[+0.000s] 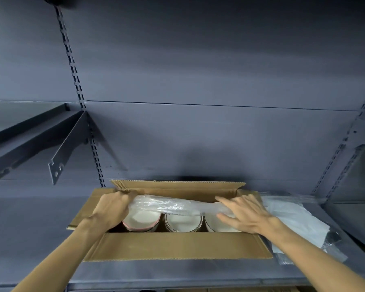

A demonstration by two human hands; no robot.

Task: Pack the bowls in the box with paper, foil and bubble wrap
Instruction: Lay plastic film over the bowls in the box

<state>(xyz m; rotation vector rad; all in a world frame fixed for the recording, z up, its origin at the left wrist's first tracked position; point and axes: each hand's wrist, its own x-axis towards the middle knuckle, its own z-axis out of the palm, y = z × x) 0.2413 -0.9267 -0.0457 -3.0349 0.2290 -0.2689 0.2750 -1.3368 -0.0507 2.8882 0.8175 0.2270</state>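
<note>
- The step in hand looks like laying the bubble wrap (173,204) over the bowls (182,223) in the box (177,245), which sits on the shelf (30,239) near its front edge.
- To do it well, spread the wrap flat from the box's far wall towards its near wall, so all three bowls are covered, then tuck the edges down at the sides.
- Keep the pull even at both ends; a lopsided tug would leave one bowl bare.
- Left hand (112,207): grip clenched around the wrap's left end, at the box's far-left corner.
- Right hand (242,213): fingers spread and released, palm pressing the wrap's right end down, not pinching it.
- More wrapping sheets (293,218) lie on the shelf beside the box's right wall.
</note>
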